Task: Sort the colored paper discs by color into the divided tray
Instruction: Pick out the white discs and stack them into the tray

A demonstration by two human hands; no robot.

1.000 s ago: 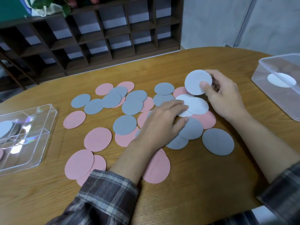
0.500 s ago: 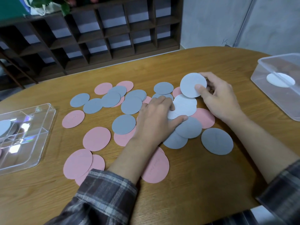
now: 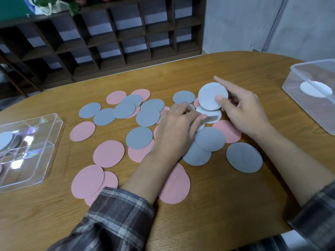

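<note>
The right hand [image 3: 243, 113] pinches a white disc [image 3: 211, 96] upright between thumb and fingers, index finger extended. The left hand [image 3: 178, 127] lies flat, fingers pressing another white disc [image 3: 213, 115] just below it. Pink and grey discs scatter across the wooden worktop [image 3: 217, 205]; a clear divided tray [image 3: 45, 160] sits far left, dark shelves [image 3: 108, 38] behind.

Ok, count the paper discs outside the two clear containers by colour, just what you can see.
Pink discs: 13
Grey discs: 12
White discs: 3, one of them held in the right hand
Total: 28 at least; overlaps and the left hand may hide more.
</note>
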